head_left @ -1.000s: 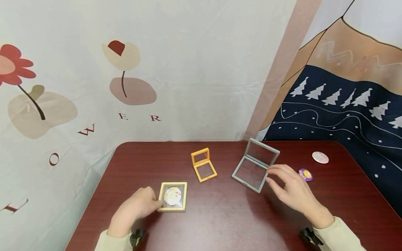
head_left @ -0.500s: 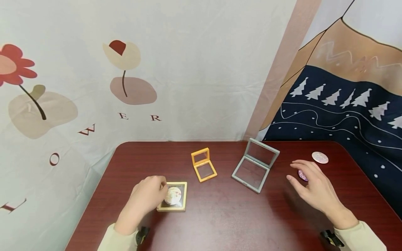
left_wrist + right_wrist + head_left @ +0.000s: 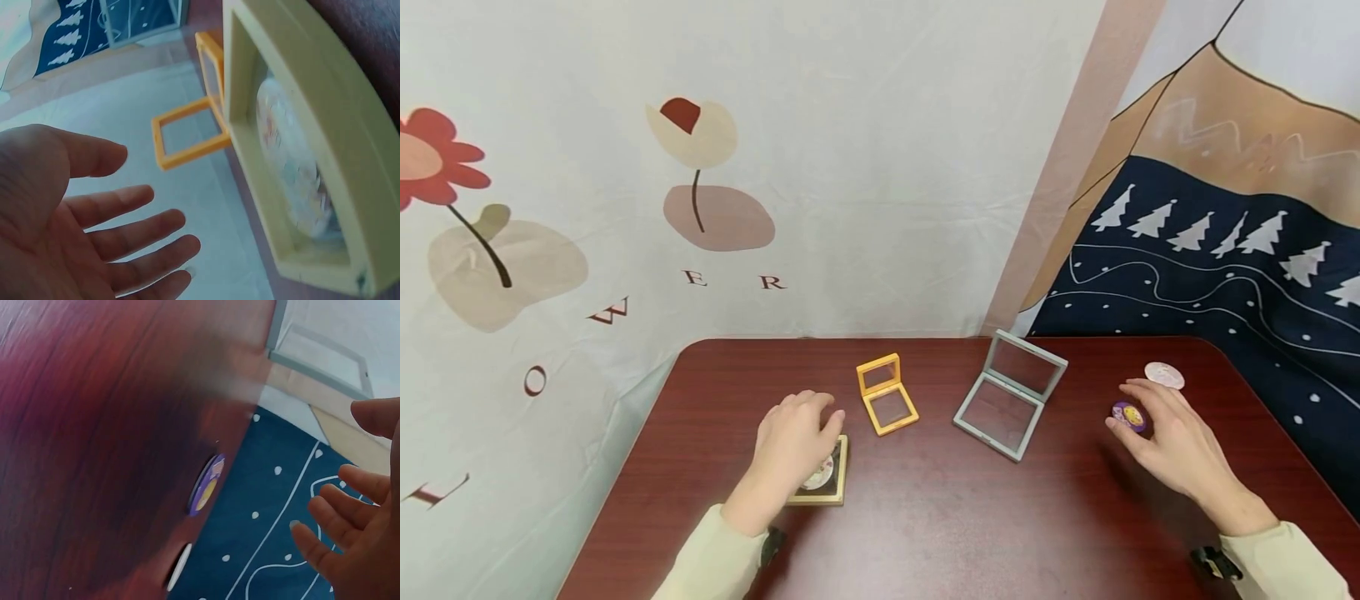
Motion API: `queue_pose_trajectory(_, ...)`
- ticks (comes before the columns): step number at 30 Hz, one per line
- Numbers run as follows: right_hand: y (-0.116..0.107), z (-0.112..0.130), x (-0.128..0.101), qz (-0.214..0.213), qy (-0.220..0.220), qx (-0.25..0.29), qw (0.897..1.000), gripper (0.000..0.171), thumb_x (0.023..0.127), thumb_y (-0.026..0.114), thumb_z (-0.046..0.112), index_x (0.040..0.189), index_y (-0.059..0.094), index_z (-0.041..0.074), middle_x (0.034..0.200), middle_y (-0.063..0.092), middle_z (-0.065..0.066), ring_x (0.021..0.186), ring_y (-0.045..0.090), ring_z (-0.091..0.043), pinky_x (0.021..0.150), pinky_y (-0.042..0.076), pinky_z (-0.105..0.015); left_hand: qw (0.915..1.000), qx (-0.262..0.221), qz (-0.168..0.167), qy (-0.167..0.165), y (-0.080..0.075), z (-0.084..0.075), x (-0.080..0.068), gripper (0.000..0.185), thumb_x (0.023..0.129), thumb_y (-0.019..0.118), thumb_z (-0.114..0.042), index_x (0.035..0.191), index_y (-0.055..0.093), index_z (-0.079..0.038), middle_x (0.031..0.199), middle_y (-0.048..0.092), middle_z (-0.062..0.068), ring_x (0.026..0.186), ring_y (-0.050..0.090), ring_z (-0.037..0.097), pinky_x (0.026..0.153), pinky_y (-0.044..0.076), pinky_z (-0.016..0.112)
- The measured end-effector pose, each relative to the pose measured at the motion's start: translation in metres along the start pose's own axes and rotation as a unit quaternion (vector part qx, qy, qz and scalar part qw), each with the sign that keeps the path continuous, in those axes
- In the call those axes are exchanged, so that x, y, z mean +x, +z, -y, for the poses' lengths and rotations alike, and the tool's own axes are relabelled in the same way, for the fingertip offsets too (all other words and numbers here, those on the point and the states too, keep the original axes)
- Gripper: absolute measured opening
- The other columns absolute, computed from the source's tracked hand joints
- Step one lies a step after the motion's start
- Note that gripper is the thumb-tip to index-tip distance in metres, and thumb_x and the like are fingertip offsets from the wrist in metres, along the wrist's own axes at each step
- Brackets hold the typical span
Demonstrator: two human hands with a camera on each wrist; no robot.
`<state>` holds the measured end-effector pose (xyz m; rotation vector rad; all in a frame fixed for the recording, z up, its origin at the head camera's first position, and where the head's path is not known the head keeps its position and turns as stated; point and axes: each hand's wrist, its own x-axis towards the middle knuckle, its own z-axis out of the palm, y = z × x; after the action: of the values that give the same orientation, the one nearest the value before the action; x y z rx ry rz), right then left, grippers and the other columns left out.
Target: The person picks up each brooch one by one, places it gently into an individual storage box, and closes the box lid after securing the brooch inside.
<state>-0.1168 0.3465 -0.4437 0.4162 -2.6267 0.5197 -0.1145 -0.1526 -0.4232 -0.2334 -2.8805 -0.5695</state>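
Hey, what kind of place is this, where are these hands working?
Probably a home hobby corner: a dark wooden table against hanging printed cloth backdrops, with small open display frames and round badges laid out.

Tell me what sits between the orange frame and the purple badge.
The open grey frame lies between the orange frame and the purple badge, clearest in the head view.

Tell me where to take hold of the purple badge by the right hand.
Pinch the purple badge by its rim, at two opposite edges, coming straight down from above. It is a thin round disc lying flat on the table, so no face offers a grip. The right hand is open beside it, fingers reaching over it; the white badge lies apart, behind it.
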Motion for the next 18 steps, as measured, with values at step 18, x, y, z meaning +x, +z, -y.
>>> queue_pose_trajectory(18,0.009,-0.034,0.01,0.2,0.076,-0.052,0.976,0.084,0.093,0.076,0.047,0.143,0.048,-0.015,0.146,0.043,-0.039,0.129,0.044,-0.059,0.1,0.038,-0.075,0.991,0.071,0.113,-0.001,0.033,-0.027,0.022,0.064,0.101,0.064,-0.051,0.137,0.066,0.002,0.14,0.062,0.025,0.126,0.061,0.043,0.107,0.045,0.056)
